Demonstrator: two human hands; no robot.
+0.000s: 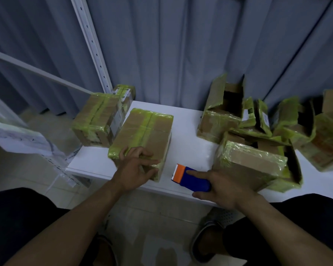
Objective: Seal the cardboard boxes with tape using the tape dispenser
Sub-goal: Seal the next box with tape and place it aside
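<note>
**Dispenser in hand, one box held at the front of the table**

The left hand (135, 169) rests on the near corner of a closed box (148, 131), fingers spread and loosely bent over its front edge, gripping nothing; this box lies towards the front left corner of the table (188, 135), with yellow-green tape already down its centre seam and round its ends.

The right hand (221, 187) grips the tape dispenser (190, 179) at the table's front edge, forefinger laid straight along its blue body, the orange head pointing at the held box but not touching it; whether tape is drawn out cannot be told.

Several open boxes (219, 116) crowd the right side, flaps up; another taped box (96, 120) sits by the back left corner.

The held box looks finished, or is due one last strip; the next move probably calls for shifting it left, pulling an open box forward, and folding its flaps flat before the dispenser head is set on the seam.
</note>
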